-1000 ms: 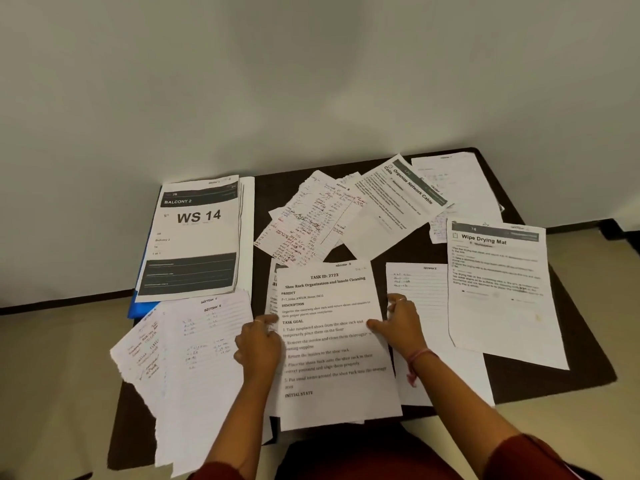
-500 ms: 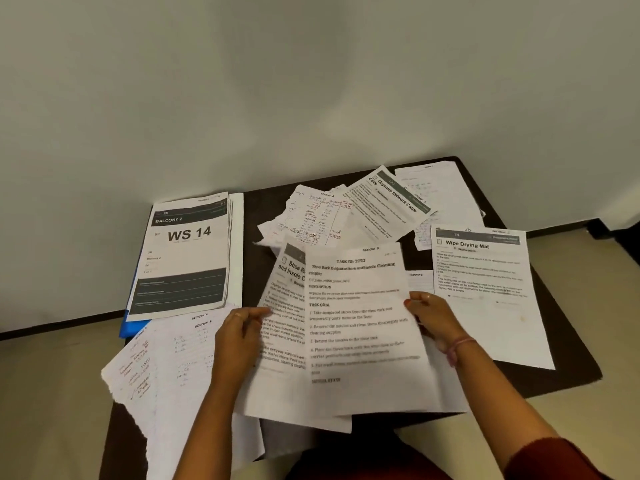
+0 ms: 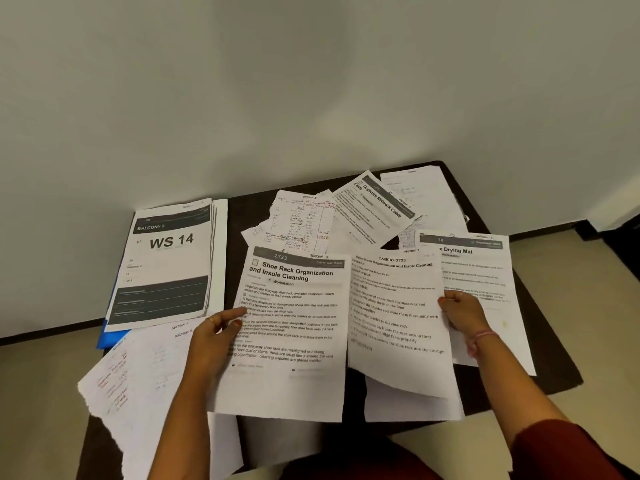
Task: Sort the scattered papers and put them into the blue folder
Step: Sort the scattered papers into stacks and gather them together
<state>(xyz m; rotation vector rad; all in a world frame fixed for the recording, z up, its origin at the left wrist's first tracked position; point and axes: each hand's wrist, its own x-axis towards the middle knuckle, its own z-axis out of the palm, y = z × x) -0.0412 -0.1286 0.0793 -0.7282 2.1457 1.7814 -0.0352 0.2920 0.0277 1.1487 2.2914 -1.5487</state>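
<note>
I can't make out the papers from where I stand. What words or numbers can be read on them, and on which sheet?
"BALCONY 2", "WS 14": top sheet of the left stack.
"2723", "Shoe Rack Organization and Insole Cleaning", "Workstation": sheet in the left hand.
"TASK ID: 2723": sheet in the right hand.
"Organize Network Cable Coils": tilted sheet at the back.
"Drying Mat": sheet at the right, first word hidden.
Handwritten sheets: too small.

A flat blue plastic folder [image 3: 105,336] lies at the left edge of the dark worktop [image 3: 540,348], only its corner showing beneath a neat stack of white printed sheets headed "WS 14" [image 3: 169,265]. Loose white paper sheets [image 3: 374,216], some printed and some handwritten, lie scattered and overlapping across the rest. Two printed sheets are held side by side, the "Shoe Rack Organization" sheet [image 3: 294,327] left and the "TASK ID: 2723" sheet [image 3: 394,323] right.
</note>
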